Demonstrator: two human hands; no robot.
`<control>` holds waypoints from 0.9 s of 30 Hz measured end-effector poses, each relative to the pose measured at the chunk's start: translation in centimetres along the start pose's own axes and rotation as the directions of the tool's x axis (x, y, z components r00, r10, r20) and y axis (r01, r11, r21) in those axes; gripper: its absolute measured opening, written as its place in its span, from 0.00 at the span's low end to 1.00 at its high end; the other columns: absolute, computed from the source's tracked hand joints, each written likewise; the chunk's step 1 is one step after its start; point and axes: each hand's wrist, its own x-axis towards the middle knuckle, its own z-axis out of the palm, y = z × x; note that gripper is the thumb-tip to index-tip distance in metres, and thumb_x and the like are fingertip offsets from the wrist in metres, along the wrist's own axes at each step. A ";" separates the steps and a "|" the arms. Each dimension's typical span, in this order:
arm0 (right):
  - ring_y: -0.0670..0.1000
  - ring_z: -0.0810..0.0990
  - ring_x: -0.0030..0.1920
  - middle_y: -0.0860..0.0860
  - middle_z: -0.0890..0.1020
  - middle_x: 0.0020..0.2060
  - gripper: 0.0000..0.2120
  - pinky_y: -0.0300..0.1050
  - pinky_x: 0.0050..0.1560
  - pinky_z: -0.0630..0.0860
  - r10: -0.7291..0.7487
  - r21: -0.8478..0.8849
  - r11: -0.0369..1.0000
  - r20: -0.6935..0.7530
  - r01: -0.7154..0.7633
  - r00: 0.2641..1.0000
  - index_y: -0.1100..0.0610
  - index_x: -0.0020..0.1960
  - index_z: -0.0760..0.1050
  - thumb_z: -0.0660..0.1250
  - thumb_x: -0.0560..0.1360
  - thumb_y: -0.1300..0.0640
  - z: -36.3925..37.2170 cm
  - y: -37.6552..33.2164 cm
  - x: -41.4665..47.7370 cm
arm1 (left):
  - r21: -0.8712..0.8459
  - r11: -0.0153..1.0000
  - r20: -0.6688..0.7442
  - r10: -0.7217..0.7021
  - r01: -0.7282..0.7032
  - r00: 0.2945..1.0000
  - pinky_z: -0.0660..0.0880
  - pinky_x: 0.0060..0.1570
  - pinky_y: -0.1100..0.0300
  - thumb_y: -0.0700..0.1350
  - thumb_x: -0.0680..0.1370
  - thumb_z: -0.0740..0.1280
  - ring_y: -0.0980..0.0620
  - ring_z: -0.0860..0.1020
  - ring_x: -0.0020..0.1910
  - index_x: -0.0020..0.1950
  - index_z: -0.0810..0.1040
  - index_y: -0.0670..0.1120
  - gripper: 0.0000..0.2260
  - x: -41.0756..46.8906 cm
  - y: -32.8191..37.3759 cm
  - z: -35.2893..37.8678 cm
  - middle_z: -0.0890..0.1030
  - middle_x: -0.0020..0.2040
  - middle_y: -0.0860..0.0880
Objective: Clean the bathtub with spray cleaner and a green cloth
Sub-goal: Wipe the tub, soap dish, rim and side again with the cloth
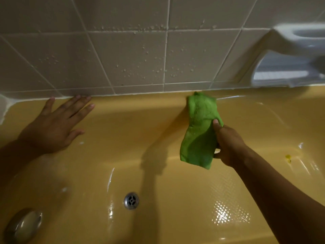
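Head: cloth (199, 138) at bathtub rim (140, 100)

From my feed, the fingers of the right hand (229, 147) vanish behind the crumpled green cloth (199, 136). The white ceramic fixture (302, 37) runs off the right edge, blurred. I cannot identify the small yellow speck (288, 157) on the glossy yellow bathtub (119, 138); the round chrome disc (22, 226) at lower left is smeared.

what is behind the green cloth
The far wall of the yellow bathtub lies behind the green cloth. The right hand grips it, thumb in front; its fingers behind the cloth are hidden.
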 end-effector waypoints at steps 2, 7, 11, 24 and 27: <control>0.60 0.79 0.57 0.54 0.81 0.56 0.13 0.61 0.47 0.78 0.008 0.023 1.000 0.070 -0.010 0.998 0.51 0.65 0.72 0.57 0.86 0.45 -0.3 0.9 -0.1 | -0.001 1.000 -0.001 0.002 -0.002 1.000 0.39 0.74 0.43 0.62 0.77 0.54 0.48 0.54 0.83 0.84 0.54 0.50 0.37 0.0 0.0 0.1 0.51 0.85 0.51; 0.58 0.81 0.59 0.53 0.82 0.57 0.12 0.58 0.51 0.78 -0.052 0.169 0.985 0.137 0.028 0.989 0.53 0.66 0.73 0.58 0.86 0.50 -0.8 1.7 -0.3 | 0.005 1.000 0.004 0.000 0.000 1.000 0.42 0.74 0.40 0.61 0.77 0.55 0.48 0.53 0.83 0.85 0.52 0.51 0.37 0.0 0.0 0.3 0.50 0.85 0.51; 0.58 0.84 0.58 0.55 0.86 0.57 0.12 0.57 0.58 0.80 -0.125 0.215 0.973 0.214 0.078 0.969 0.60 0.64 0.78 0.63 0.83 0.58 -1.1 1.3 -1.0 | 0.004 1.000 -0.012 -0.009 0.009 1.000 0.42 0.74 0.41 0.59 0.77 0.60 0.49 0.53 0.83 0.85 0.53 0.51 0.37 0.0 0.0 0.2 0.50 0.85 0.52; 0.56 0.86 0.52 0.55 0.87 0.52 0.07 0.58 0.51 0.83 -0.274 0.223 0.934 -0.052 0.278 0.960 0.56 0.56 0.82 0.69 0.80 0.60 -4.5 -2.0 -1.8 | 0.024 1.000 -0.023 0.005 -0.005 1.000 0.43 0.73 0.41 0.60 0.76 0.55 0.48 0.55 0.83 0.84 0.55 0.49 0.37 0.1 0.2 -0.2 0.51 0.85 0.50; 0.59 0.86 0.48 0.58 0.85 0.45 0.06 0.61 0.48 0.84 -0.476 -0.147 0.879 -0.201 0.454 0.856 0.59 0.46 0.81 0.72 0.77 0.55 -4.8 -3.6 -0.6 | -0.002 1.000 -0.008 0.000 0.000 1.000 0.38 0.74 0.44 0.61 0.77 0.54 0.48 0.54 0.83 0.84 0.54 0.50 0.37 0.1 0.1 -0.2 0.51 0.85 0.51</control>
